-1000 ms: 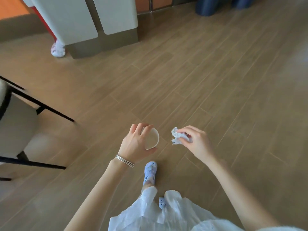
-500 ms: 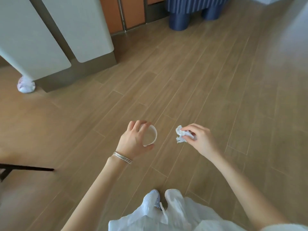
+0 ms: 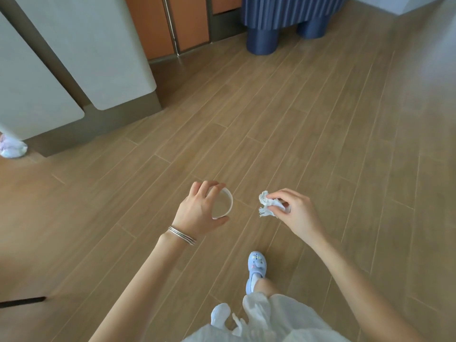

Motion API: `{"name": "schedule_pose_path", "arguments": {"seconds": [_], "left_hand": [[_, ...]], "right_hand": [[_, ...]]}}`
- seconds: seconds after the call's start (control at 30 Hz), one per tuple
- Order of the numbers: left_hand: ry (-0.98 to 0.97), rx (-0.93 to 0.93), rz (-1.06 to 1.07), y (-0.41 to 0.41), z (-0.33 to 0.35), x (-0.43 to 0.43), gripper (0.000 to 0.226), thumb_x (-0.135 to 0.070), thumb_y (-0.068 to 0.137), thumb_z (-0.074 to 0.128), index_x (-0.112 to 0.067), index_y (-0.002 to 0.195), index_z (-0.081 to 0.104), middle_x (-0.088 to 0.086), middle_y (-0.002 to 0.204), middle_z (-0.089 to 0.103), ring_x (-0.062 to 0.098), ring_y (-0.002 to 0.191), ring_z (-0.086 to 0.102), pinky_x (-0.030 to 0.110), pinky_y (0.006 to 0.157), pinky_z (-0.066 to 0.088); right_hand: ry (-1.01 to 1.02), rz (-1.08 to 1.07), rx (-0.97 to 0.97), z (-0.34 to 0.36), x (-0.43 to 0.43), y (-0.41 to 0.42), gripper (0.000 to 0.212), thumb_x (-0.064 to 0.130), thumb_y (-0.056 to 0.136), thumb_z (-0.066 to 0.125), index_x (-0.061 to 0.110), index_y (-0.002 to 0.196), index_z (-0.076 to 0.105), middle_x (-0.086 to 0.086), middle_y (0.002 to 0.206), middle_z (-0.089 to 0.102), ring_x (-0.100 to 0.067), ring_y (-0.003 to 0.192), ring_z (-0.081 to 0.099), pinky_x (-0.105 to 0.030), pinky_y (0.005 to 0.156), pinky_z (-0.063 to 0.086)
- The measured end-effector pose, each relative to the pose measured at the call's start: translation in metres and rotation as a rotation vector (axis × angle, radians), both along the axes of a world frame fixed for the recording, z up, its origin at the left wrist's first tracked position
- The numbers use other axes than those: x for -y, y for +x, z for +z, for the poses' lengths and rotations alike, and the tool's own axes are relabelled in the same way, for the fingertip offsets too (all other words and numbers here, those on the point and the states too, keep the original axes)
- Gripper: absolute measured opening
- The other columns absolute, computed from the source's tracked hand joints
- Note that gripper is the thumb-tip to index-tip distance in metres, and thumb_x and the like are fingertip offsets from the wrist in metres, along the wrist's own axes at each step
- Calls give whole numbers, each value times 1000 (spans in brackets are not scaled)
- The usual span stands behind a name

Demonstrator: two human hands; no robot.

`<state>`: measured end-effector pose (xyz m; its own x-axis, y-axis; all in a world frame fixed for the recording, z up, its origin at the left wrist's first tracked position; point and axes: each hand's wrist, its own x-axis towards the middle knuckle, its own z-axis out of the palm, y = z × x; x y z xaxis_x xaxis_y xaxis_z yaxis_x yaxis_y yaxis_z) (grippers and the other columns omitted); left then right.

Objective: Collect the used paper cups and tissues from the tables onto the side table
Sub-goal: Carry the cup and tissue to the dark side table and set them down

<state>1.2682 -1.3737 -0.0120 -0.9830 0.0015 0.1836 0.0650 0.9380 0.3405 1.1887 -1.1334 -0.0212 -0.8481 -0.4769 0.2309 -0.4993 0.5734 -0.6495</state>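
Head view. Left hand [image 3: 197, 211] gripping a white paper cup [image 3: 223, 203] from the side, fingers curled over the far rim, thumb under the near edge; the cup's mouth faces the camera and it looks empty. Thin silver bangles [image 3: 182, 235] on that wrist. Right hand [image 3: 296, 211] pinching a crumpled white tissue [image 3: 266, 204] between thumb and fingertips, just beside the cup, not touching it. Both are carried in the air above the wood-plank floor [image 3: 320, 119].

Change over the last second: both grips are as they were, but the surroundings have slid. The chair at left has nearly left the frame (only a black leg tip [image 3: 22, 301] remains), and a blue ribbed piece on round legs [image 3: 283, 11] has come much further into view ahead. A blue clog [image 3: 256, 267] is stepped forward below the hands. My reading: walking, carry leg of the task, nothing delivered yet. Whether the blue piece is the side table I cannot tell.

Further out: grey panels [image 3: 98, 58], orange cabinet fronts [image 3: 187, 21], a pale bundle [image 3: 12, 148] on the floor at far left.

Writing: none legible. The clog carries small charms, no readable text.
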Motion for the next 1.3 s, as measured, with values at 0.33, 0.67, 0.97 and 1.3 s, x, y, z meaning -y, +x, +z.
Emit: {"name": "schedule_pose_path", "arguments": {"seconds": [0.33,0.67,0.97,1.3], "left_hand": [[28,-53,41,-196,26,-18,77,-37,59,84,-15,125,53,2,120,54,27,101,49,34,56,51],[31,-3,-64,-360,-1,-2,80,-37,55,85,-16,124,52,0,119,55,24,96,50,35,57,54],[32,0,-105,-567,12,57,87,-39,45,89,-14,122,57,1,116,57,26,95,52,34,61,52],[19,-60,-146,-739,15,103,85,-38,46,89,-9,119,56,6,114,58,27,95,47,36,69,54]], "right_hand": [[31,68,-36,41,-10,-213,15,8,73,74,13,86,68,5,78,62,-16,66,57,-32,58,43],[7,25,35,7,-1,-355,15,9,73,74,13,86,67,6,78,62,-14,63,54,-27,57,42],[43,-21,65,27,63,-552,16,12,76,72,18,91,69,10,82,62,-10,69,55,-21,58,41],[-18,-37,35,27,107,-712,13,19,74,70,14,86,68,3,78,64,-12,66,54,-22,56,40]]}}
